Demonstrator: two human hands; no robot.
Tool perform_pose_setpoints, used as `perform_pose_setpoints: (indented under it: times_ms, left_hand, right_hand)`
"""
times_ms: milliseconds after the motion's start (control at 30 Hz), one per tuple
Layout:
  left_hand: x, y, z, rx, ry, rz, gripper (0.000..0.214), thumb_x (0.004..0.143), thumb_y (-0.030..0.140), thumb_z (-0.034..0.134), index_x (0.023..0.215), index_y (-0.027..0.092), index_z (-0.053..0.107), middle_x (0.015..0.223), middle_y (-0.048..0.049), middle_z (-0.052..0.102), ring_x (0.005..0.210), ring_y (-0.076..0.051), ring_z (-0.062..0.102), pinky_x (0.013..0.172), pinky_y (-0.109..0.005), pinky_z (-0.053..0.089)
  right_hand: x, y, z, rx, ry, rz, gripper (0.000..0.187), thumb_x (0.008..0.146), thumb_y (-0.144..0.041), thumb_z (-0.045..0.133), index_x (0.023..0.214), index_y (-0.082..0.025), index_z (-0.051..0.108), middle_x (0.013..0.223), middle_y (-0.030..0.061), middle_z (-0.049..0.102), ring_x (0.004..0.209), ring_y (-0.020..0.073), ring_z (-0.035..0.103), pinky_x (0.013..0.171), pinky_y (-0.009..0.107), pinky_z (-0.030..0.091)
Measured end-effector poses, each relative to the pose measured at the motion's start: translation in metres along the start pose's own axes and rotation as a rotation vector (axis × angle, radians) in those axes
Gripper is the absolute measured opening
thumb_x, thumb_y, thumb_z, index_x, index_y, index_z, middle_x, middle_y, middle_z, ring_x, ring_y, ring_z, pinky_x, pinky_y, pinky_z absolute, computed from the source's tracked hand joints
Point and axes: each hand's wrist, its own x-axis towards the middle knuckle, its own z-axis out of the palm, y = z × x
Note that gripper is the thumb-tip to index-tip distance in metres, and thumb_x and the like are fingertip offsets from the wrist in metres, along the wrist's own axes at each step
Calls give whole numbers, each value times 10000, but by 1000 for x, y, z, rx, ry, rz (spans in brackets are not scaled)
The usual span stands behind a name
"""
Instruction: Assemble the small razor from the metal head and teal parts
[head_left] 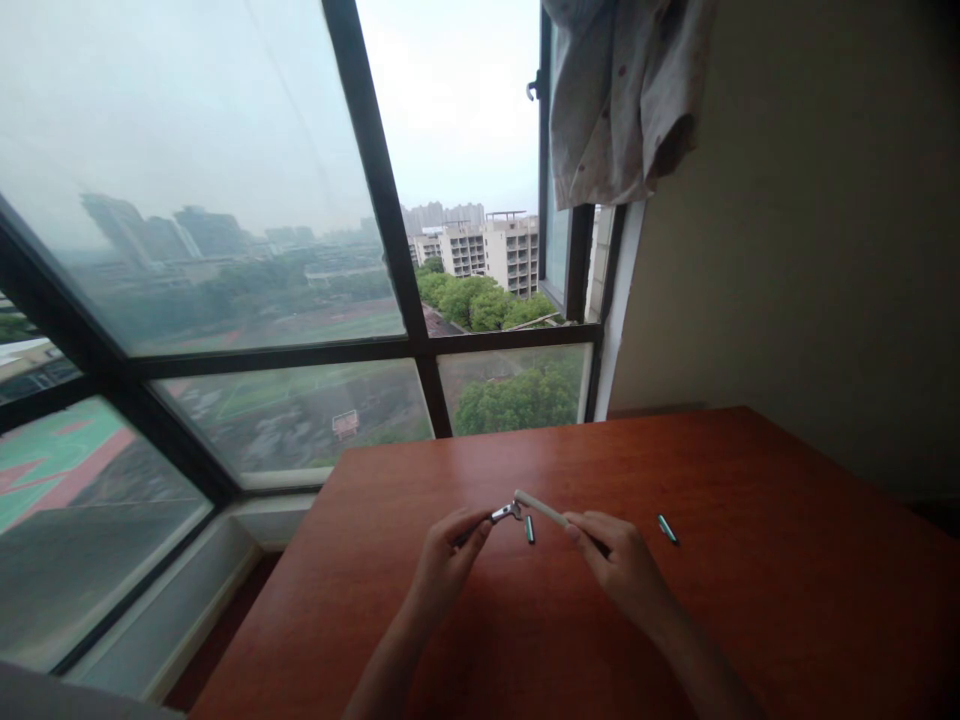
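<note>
Gripping a silver-necked tool, the left hand covers most of its handle; the right hand holds a pale rod, its near end hidden. Whether their tips touch is unclear. One green strip lies between the hands, a second green strip farther right; the tabletop's far edge sits well beyond.

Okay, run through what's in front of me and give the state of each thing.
Left hand: closed on silver-headed handle
Right hand: closed on pale stick
Silver-headed handle: held, head near stick's tip, contact unclear
Pale stick: held, tilted
Middle green piece: lying on table
Right green piece: lying on table
Window sash: open
Garment: hanging
</note>
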Motion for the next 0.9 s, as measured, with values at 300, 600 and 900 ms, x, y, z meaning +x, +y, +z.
perform_pose_setpoints:
  times_ms: [300,600,900]
  left_hand:
    - [-1,-5,0,7,6,-1,265,845,327,585,982,156,735,888,-85,718,783,-206,619,683,-261,467]
    - [-1,-8,1,-18,19,-10,268,837,329,596,990,157,734,908,-88,726,804,-214,629,719,-284,487]
    - [-1,-5,1,-18,30,-9,276,831,344,598,976,157,741,897,-88,735,801,-221,639,689,-278,490]
  right_hand:
    - [0,-1,-2,-35,-10,-21,335,935,-348,416,956,-176,702,780,77,689,703,193,625,650,275,469]
    - [0,-2,0,-22,-9,-14,326,935,-337,421,973,-174,701,779,74,686,704,188,626,641,269,464]
    - [0,-1,1,-18,-3,-24,333,930,-353,426,938,-176,707,746,65,680,675,185,624,619,263,460]
